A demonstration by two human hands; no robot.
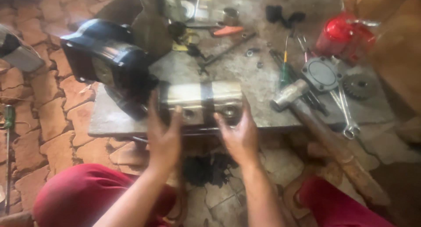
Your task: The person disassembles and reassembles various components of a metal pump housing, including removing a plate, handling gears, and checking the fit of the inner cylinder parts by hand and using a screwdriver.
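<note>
Metal block (199, 102) with round holes lies at the front edge of the stone slab (263, 78), joined to a black motor (107, 62) on its left. Both hands look to be steadying it: the left hand (163, 137) and right hand (239, 137) have loosely spread fingers touching its front face, clasping nothing. A judgement: any next move needs a firm 2-handed grip, minding the hammer (307, 117) nearby
</note>
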